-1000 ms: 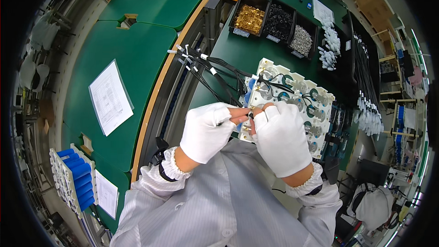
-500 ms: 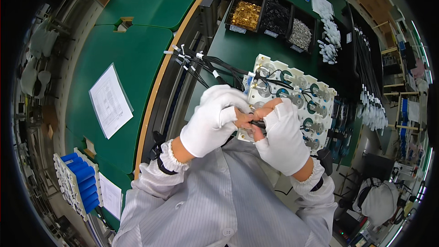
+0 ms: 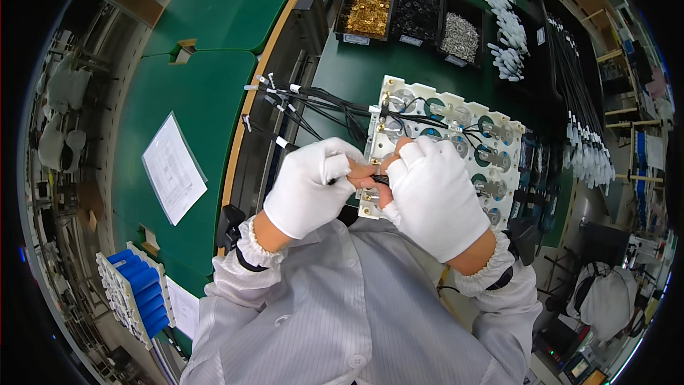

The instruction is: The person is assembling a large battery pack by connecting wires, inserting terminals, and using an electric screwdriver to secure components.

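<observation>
A cream plastic cell holder [image 3: 507, 125] with metal tabs and round cells lies in front of me on the green bench. Over its near left corner both my hands, in white gloves with bare fingertips, meet and pinch black cables [image 3: 382, 179]. My left hand [image 3: 313, 189] is closed on the cables from the left. My right hand [image 3: 438, 196] closes on them from the right and covers part of the holder. A bundle of black cables [image 3: 335, 102] with white-tagged ends stretches left from the holder's left edge. The exact parts between my fingertips are partly hidden.
Beyond the holder stand black bins of brass pieces [image 3: 368, 16], black pieces [image 3: 417, 14] and silver pieces [image 3: 460, 37]. White connectors [image 3: 508, 43] lie to their right, with hanging black cables [image 3: 570, 85] farther right. A paper sheet [image 3: 173, 167] and blue cells [image 3: 142, 289] are at left.
My hands have shifted slightly left on the cables, still pinching them. A white-tagged cable end now sticks out left beyond my left hand.
</observation>
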A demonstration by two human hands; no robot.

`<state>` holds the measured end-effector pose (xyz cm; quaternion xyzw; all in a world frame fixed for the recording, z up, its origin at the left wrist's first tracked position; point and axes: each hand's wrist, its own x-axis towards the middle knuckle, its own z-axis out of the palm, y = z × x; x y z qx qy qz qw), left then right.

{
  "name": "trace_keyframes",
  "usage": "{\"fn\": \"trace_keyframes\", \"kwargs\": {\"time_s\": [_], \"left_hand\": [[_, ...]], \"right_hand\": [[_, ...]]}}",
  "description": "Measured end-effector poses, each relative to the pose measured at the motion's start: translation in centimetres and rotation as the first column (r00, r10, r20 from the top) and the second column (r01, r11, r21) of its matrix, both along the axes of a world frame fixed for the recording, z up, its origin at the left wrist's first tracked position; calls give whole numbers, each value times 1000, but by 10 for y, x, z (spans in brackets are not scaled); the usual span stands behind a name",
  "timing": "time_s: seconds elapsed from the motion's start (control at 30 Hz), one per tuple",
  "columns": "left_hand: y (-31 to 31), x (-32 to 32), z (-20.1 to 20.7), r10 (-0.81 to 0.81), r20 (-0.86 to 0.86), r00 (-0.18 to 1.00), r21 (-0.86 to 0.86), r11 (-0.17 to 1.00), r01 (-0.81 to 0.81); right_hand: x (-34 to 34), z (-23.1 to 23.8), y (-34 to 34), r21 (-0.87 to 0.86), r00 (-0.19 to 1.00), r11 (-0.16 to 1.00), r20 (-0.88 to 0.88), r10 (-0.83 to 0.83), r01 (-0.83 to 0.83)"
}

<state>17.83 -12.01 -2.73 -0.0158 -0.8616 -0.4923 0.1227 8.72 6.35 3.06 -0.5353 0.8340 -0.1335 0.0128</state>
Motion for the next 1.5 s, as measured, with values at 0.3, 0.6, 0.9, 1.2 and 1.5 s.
{"fn": "trace_keyframes", "kwargs": {"time_s": [0.3, 0.6, 0.9, 1.2, 1.5], "left_hand": [[-10, -5, 41, -67, 227, 972, 6, 998, 67], [-9, -6, 39, -38, 271, 962, 73, 997, 18], [-16, -9, 32, -167, 76, 983, -322, 929, 183], [-31, -6, 20, -258, 109, 960, -274, 921, 278], [-32, -9, 30, -272, 215, 938, -262, 909, 323]], "right_hand": [[-6, -1, 136, -383, 591, 532, 46, -805, 755], [-49, -130, 321, 263, 384, 343, -127, -914, 902], [29, -121, 391, 222, -194, 163, 966, -173, 961], [24, 37, 170, -891, 574, -70, 227, 787, 449], [-12, 26, -19, -954, 454, 256, 300, 839, 157]]}}
